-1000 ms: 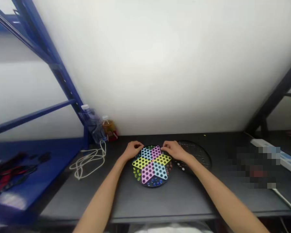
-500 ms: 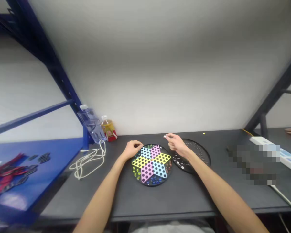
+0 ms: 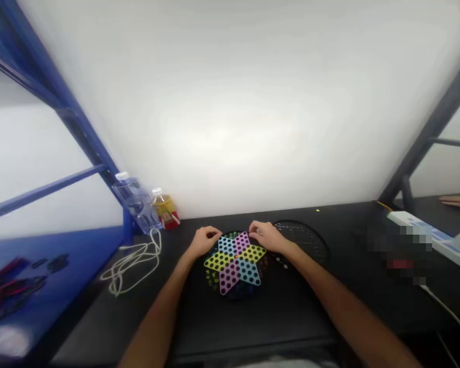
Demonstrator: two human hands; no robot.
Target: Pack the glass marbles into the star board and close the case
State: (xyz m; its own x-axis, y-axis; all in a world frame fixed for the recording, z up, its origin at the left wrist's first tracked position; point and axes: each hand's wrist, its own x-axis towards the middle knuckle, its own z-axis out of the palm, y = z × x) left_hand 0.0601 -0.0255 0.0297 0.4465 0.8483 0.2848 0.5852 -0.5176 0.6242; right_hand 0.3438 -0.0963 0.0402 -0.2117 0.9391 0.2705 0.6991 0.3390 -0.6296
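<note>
Two bare forearms angling in from the near edge of a dark matte bench (image 3: 253, 327), both ending at a round black star board (image 3: 234, 263). Left hand (image 3: 205, 241) over the board's far-left rim, fingers (image 3: 215, 234) loosely curved and downturned. Right hand (image 3: 263, 236) over the far-right side, fingers (image 3: 251, 228) curled in beside the pink point of the star. Any small piece between the fingers of either hand: hidden, so no telling whether open or gripping.

Star at the board's centre: six flat diamonds of yellow, blue and pink, each punched with rows of round holes, on a black disc. Small glossy marbles (image 3: 213, 278) in the notches between the points, their colours dim.

Just right of the board, a second thin black disc (image 3: 302, 240), finely perforated, with a few pale marbles (image 3: 281, 260) near its left edge.

Left of the board, a loose tangle of white cord (image 3: 132, 266) on the bench. Farther back, a clear ribbed water bottle (image 3: 134, 202) and a squat amber bottle (image 3: 164, 209) against a smooth white wall (image 3: 230, 117). Far right, a long white power strip (image 3: 417, 230) and another person's hand (image 3: 458, 203), well apart. Blue steel rack (image 3: 88, 138) at far left.
</note>
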